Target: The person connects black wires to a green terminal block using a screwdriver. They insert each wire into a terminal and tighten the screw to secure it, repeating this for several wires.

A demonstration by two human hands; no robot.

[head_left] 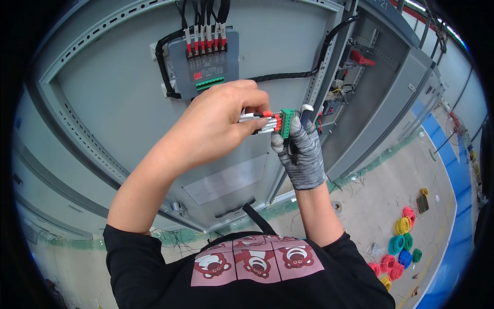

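Observation:
My bare left hand (226, 110) pinches a wire at the left of a small bundle of wires (265, 125) with white sleeves and red ends. The red ends meet a green plug-in terminal block (287, 123). My right hand (306, 159), in a grey knitted glove, grips that block between thumb and fingers. A dark tool-like piece with a white tip (307, 108) sticks up beside the gloved fingers; its kind is unclear. Behind my left hand, a grey module (206, 67) is fixed to the panel, with a green socket strip (210, 83) along its lower edge.
Black cables with red ends run into the module's top. A black wrapped cable (288, 75) crosses the grey cabinet door (123, 98). To the right, an open cabinet (378, 98) holds red parts and loose wires. Coloured wire coils (403, 225) lie on the floor.

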